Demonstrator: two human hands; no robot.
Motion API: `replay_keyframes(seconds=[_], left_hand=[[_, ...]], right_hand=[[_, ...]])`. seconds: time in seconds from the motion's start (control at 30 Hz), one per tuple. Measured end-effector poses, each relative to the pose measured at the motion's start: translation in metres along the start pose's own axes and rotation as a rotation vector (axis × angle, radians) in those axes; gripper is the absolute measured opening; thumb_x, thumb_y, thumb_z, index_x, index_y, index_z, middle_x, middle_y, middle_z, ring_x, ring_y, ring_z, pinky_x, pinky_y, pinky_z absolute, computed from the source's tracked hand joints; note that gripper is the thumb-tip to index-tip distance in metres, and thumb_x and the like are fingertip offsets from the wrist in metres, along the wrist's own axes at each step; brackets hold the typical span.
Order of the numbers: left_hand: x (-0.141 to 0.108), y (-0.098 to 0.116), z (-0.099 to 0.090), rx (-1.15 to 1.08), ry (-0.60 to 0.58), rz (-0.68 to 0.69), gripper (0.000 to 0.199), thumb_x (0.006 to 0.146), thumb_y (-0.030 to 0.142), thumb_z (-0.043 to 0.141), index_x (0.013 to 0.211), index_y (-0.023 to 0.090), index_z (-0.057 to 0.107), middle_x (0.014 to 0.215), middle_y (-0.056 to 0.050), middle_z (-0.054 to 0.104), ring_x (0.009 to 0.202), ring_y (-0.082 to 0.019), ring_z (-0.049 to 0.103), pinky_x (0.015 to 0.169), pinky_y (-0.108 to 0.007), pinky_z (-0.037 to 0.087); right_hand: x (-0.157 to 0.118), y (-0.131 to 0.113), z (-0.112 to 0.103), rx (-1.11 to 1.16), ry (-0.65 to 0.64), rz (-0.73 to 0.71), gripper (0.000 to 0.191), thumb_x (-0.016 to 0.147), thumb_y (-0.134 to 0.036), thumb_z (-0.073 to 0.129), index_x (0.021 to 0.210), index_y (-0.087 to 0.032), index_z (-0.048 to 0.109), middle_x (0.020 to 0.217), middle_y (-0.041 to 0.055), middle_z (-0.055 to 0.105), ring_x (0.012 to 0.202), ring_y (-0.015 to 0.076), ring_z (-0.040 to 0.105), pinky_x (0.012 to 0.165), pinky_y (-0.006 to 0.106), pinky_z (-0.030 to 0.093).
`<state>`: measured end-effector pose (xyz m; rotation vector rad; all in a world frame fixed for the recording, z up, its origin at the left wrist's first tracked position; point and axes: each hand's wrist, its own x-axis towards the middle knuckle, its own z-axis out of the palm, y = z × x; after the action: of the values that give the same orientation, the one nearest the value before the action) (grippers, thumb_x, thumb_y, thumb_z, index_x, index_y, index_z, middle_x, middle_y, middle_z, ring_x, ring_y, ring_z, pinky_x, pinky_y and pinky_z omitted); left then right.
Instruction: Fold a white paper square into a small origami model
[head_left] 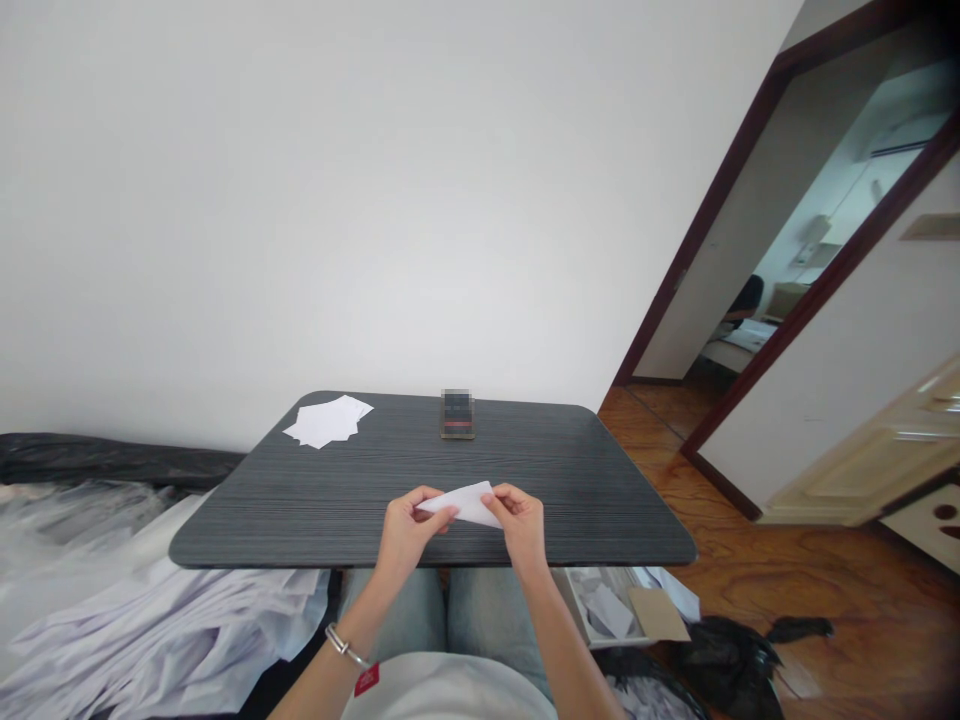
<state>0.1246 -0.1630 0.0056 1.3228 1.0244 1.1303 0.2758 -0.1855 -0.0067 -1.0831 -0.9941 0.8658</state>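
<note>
Over the near edge of the dark tabletop (525,455), a folded piece of white paper (466,503) is stretched between both hands. My left hand (409,525) pinches its left end, thumb on top. At the other end, my right hand (519,515) grips the paper between thumb and fingers. The paper slants slightly, its right side higher. Fingertips beneath it are partly hidden. A loose pile of white paper sheets (326,421) lies at the far left corner of the table.
A small dark upright object (457,414), its face blurred, stands at the table's back edge against the white wall (450,200). White cloth (195,630) is heaped at lower left. An open box (607,605) of papers and a black bag (727,660) sit on the floor at right.
</note>
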Motion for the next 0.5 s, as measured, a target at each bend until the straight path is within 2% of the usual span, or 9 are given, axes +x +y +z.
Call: replay_keyframes(seconds=[0.2, 0.5], left_hand=[[0.0, -0.004, 0.001, -0.156, 0.049, -0.06, 0.027, 0.054, 0.031, 0.072, 0.068, 0.011, 0.062, 0.061, -0.004, 0.068, 0.058, -0.017, 0.064, 0.052, -0.023, 0.052], [0.002, -0.005, -0.001, -0.238, 0.026, -0.103, 0.032, 0.059, 0.033, 0.069, 0.078, 0.009, 0.064, 0.069, -0.006, 0.068, 0.062, -0.016, 0.064, 0.05, -0.022, 0.052]], right_hand=[[0.0, 0.004, 0.0, 0.025, 0.077, 0.023, 0.016, 0.062, -0.031, 0.066, 0.06, -0.015, 0.062, 0.055, -0.0004, 0.06, 0.052, 0.0133, 0.053, 0.05, 0.023, 0.04], [0.001, 0.011, 0.0, 0.067, 0.074, 0.024, 0.016, 0.063, -0.031, 0.066, 0.063, -0.015, 0.063, 0.059, 0.0002, 0.063, 0.054, 0.014, 0.055, 0.052, 0.023, 0.041]])
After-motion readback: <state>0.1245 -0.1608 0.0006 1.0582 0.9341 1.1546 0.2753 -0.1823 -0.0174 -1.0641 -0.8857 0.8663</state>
